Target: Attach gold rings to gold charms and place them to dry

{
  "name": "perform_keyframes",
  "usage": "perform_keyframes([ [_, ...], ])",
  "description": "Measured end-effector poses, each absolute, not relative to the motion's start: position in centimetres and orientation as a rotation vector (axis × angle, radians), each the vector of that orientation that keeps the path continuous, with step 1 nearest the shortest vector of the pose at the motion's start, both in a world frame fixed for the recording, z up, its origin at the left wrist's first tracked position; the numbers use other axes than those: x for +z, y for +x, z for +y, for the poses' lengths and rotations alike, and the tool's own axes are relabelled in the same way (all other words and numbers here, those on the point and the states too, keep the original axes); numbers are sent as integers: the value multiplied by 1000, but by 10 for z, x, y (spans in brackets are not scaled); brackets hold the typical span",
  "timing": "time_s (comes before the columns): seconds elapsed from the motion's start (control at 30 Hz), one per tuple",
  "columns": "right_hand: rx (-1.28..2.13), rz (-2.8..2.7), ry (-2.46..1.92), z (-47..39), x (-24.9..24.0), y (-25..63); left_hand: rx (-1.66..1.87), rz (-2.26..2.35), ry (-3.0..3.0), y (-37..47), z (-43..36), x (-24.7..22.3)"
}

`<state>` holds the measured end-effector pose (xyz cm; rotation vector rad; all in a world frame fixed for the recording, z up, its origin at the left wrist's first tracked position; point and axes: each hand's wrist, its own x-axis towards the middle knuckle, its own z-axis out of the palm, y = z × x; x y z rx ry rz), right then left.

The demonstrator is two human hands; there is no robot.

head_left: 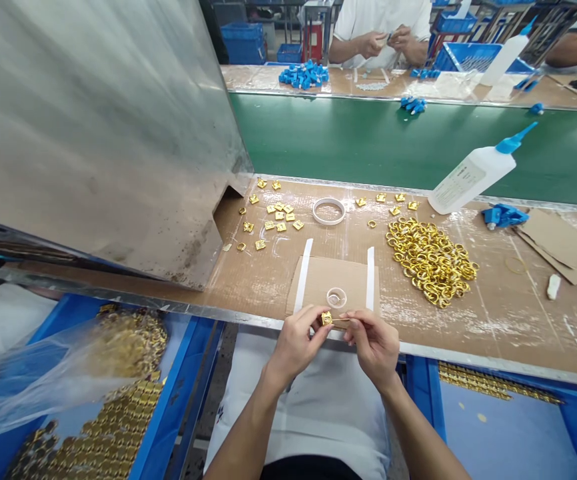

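Note:
My left hand (296, 340) pinches a small square gold piece (327, 319) at the table's front edge. Between the thumb and fingers of my right hand (374, 343) is a thin stick (341, 320), its tip at the gold piece. Just beyond lies a small clear round dish (336, 298) on a cardboard sheet (336, 270) with white tape strips at both sides. A heap of gold rings (433, 260) is on the right. Several square gold pieces (279, 215) lie at the left, near a roll of tape (328, 211).
A metal panel (98, 120) rises at the left. Blue trays with gold parts stand below, left (173, 393) and right (423, 393). A white bottle (473, 177) stands tilted by the green belt (333, 137). Across it, a person's hands (388, 43) work.

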<state>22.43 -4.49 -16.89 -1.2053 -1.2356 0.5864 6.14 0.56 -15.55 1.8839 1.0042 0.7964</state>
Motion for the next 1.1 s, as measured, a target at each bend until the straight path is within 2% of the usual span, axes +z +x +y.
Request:
perform_keyframes([
  [0.13,564,-1149,-1148,-47,-168,223,810,1005,1854,61,6,-156],
  [0.27,439,-998,-1270,-38,-162,223,850,990,1788,59,4,-158],
  [0.53,332,-1292,-1448,-16,-158,224,984,930,1737,44,-4,-157],
  [0.73,193,-1188,-1476,-38,-142,219,1028,826,1813,30,-13,-145],
  [0.8,385,-1241,-1477,-54,-130,211,1045,755,1834,26,-17,-140],
  [0.93,1058,-1351,-1370,-78,-110,193,1023,693,1850,17,-28,-133],
  [1.1,1203,-1247,-1345,-88,-106,178,940,689,1850,8,-42,-130],
])
